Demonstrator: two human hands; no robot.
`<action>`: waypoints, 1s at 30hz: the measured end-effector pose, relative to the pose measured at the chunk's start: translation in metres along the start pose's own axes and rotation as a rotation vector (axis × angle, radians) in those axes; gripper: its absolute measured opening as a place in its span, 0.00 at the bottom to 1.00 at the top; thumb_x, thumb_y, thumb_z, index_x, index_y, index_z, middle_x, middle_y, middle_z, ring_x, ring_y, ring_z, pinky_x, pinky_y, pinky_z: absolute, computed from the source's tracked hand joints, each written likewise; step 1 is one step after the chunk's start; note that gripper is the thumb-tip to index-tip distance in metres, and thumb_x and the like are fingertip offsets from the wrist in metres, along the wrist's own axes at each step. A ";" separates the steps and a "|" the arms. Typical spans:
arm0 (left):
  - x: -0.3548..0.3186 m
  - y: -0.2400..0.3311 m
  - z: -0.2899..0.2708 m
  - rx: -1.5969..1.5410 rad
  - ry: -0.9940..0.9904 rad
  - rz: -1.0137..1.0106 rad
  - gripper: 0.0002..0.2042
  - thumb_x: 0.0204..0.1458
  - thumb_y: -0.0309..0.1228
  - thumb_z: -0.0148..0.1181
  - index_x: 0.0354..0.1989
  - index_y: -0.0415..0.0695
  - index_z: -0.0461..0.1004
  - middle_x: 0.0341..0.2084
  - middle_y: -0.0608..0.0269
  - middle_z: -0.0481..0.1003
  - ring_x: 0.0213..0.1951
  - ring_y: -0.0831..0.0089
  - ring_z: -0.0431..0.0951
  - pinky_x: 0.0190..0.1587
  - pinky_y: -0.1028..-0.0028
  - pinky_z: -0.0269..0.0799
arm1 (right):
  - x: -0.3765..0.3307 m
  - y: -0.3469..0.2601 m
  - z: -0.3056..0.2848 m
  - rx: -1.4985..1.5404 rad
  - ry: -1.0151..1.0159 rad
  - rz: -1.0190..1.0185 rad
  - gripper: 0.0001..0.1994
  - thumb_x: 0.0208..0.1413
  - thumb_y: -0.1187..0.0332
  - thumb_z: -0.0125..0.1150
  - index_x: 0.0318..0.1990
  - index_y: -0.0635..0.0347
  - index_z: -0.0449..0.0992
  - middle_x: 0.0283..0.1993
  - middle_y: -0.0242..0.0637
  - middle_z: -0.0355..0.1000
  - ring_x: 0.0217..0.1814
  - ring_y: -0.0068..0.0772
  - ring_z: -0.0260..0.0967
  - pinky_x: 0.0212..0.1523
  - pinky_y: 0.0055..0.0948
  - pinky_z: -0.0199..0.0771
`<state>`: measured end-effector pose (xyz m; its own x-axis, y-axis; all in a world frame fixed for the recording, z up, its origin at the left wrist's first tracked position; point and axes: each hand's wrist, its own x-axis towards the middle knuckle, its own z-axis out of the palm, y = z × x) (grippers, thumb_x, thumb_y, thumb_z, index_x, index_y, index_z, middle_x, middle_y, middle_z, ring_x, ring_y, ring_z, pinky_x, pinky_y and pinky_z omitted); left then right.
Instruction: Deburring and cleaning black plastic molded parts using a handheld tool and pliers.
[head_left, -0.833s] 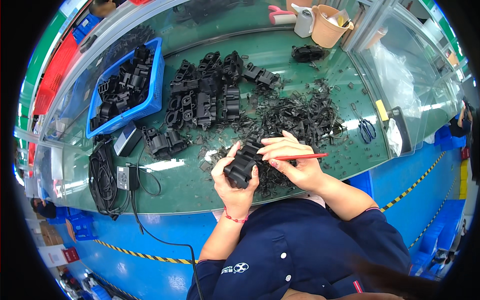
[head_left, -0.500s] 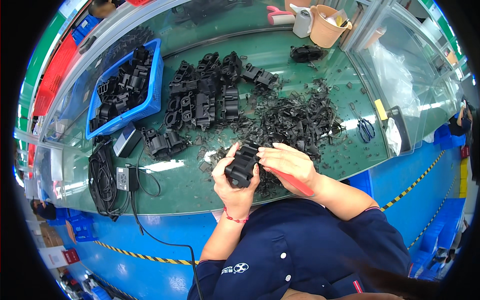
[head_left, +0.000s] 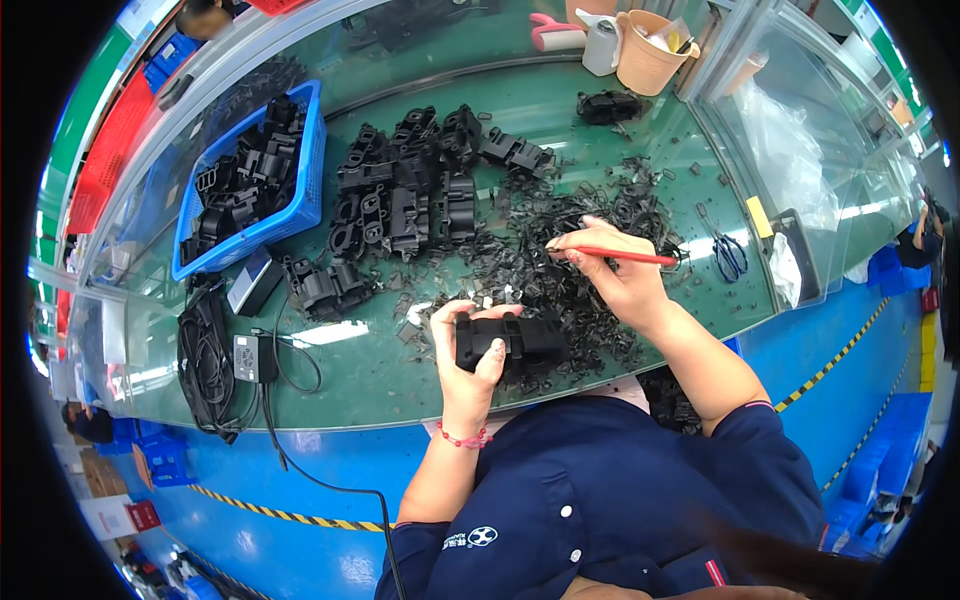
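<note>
Over the green table (head_left: 375, 385), the right hand (head_left: 622, 272) hovers far and right of the left hand (head_left: 464, 383), whose fingers, curled around the black part (head_left: 532, 341) by the near edge, should brace it firmly, the right's pinching the slim red tool (head_left: 635, 257).

The black part (head_left: 540, 342) in your left hand (head_left: 468, 372) looks like matt plastic; your red tool (head_left: 632, 256) looks smooth. Your green tabletop (head_left: 385, 380) is smooth and glossy, the blue basket (head_left: 313, 172) shiny plastic, the scraps (head_left: 540, 238) rough, dull plastic, your navy shirt (head_left: 645, 490) matt cloth.
</note>
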<state>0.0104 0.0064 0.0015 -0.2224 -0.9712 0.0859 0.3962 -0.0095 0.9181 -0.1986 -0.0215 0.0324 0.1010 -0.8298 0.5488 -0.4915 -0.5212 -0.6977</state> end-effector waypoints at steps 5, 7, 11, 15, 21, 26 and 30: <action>0.003 -0.002 -0.002 -0.195 -0.011 -0.131 0.22 0.48 0.34 0.58 0.48 0.45 0.55 0.42 0.44 0.72 0.46 0.62 0.72 0.50 0.67 0.67 | -0.011 -0.021 0.008 0.608 -0.023 0.426 0.06 0.56 0.73 0.55 0.38 0.66 0.75 0.34 0.36 0.74 0.32 0.23 0.71 0.33 0.23 0.72; 0.004 -0.003 -0.004 -0.254 -0.017 -0.131 0.19 0.49 0.28 0.56 0.47 0.44 0.56 0.41 0.44 0.71 0.46 0.61 0.72 0.51 0.66 0.67 | -0.011 -0.027 0.007 0.734 -0.099 0.521 0.07 0.55 0.72 0.56 0.38 0.65 0.75 0.34 0.35 0.73 0.31 0.22 0.70 0.35 0.24 0.72; 0.003 -0.004 -0.003 -0.226 0.025 -0.125 0.19 0.49 0.31 0.57 0.47 0.44 0.57 0.41 0.48 0.71 0.46 0.65 0.72 0.50 0.69 0.66 | -0.012 -0.032 0.014 0.651 -0.265 0.311 0.05 0.54 0.73 0.55 0.35 0.63 0.75 0.40 0.37 0.71 0.45 0.27 0.67 0.48 0.29 0.67; 0.002 -0.012 -0.006 -0.097 0.065 -0.105 0.22 0.48 0.36 0.59 0.48 0.44 0.58 0.42 0.52 0.71 0.45 0.69 0.72 0.49 0.71 0.67 | -0.014 -0.034 0.019 0.561 -0.281 0.339 0.06 0.53 0.72 0.56 0.35 0.62 0.76 0.40 0.37 0.74 0.46 0.29 0.68 0.48 0.31 0.67; 0.000 -0.014 -0.007 -0.004 0.080 -0.051 0.22 0.48 0.35 0.59 0.48 0.44 0.58 0.42 0.51 0.71 0.45 0.68 0.72 0.49 0.71 0.67 | -0.015 -0.034 0.028 0.381 -0.217 0.215 0.05 0.50 0.69 0.59 0.34 0.57 0.78 0.37 0.34 0.75 0.47 0.33 0.69 0.49 0.34 0.64; 0.000 -0.011 -0.003 0.122 0.079 0.064 0.19 0.48 0.24 0.55 0.49 0.41 0.57 0.41 0.51 0.71 0.43 0.70 0.71 0.48 0.72 0.66 | -0.021 -0.042 0.032 0.103 -0.191 0.110 0.04 0.48 0.70 0.61 0.33 0.55 0.78 0.36 0.31 0.75 0.46 0.29 0.70 0.58 0.50 0.54; -0.001 -0.012 0.002 0.302 0.078 0.174 0.21 0.45 0.18 0.55 0.49 0.40 0.57 0.41 0.51 0.70 0.45 0.68 0.72 0.49 0.70 0.67 | -0.024 -0.043 0.037 -0.128 -0.103 -0.096 0.05 0.46 0.72 0.62 0.33 0.54 0.76 0.33 0.28 0.74 0.40 0.29 0.73 0.60 0.60 0.47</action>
<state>0.0044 0.0082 -0.0087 -0.1013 -0.9675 0.2316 0.1385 0.2168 0.9663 -0.1479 0.0132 0.0320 0.2376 -0.7972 0.5550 -0.5810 -0.5745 -0.5766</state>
